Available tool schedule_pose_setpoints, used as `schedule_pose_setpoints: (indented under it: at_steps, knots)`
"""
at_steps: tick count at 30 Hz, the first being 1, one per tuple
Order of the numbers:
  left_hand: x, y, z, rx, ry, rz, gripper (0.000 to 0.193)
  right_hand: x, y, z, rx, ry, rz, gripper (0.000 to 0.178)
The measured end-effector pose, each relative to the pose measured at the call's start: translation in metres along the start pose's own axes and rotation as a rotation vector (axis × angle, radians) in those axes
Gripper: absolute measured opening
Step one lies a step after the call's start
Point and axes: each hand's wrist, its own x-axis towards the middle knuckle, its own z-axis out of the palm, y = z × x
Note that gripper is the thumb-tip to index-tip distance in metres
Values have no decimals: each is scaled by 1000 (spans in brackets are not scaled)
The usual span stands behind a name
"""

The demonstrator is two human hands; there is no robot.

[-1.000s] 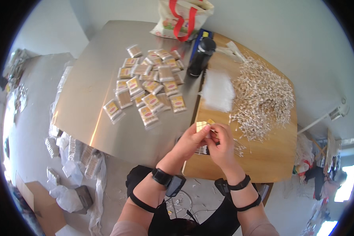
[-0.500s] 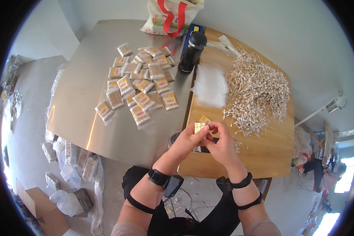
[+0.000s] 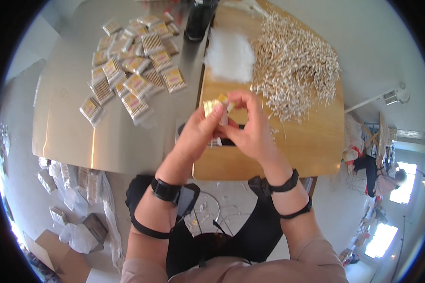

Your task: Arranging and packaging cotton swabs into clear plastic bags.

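Note:
My left hand (image 3: 198, 129) is closed around a small stack of pale yellow cards (image 3: 211, 107), with the thumb pressed along its edge. Close beside it, my right hand (image 3: 250, 127) has its fingers curled about a small yellow-and-white card (image 3: 229, 107); where exactly the fingertips grip is partly hidden. Under both hands sits a dark tray (image 3: 229, 141) with a few cotton swabs at its left end, mostly covered by my hands. Past the right hand lies a large loose heap of cotton swabs (image 3: 300, 66) on the wooden board.
A stack of clear plastic bags (image 3: 230, 55) lies left of the heap. On the metal table (image 3: 66, 127) are several filled packs of cotton swabs (image 3: 137, 86). A black bottle (image 3: 198, 21) stands at the far side. Cartons and bagged packs are on the floor at left.
The whole view has shifted, so the table sits higher and further left. My right hand has drawn slightly apart from the left, and a yellow-and-white card now shows between them.

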Motion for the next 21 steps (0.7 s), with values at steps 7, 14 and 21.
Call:
schedule_pose_setpoints:
  at_steps: [7, 14, 21]
  knots:
    - [-3, 5, -2, -232, -73, -4, 68, 8, 7, -5, 176, -211, 2, 57]
    - [-7, 13, -7, -175, -267, -55, 64, 21, -4, -27, 845, -494, 512, 37]
    - [-10, 9, -3, -236, -282, -218, 67, 18, 22, -29, 613, -542, 307, 42]
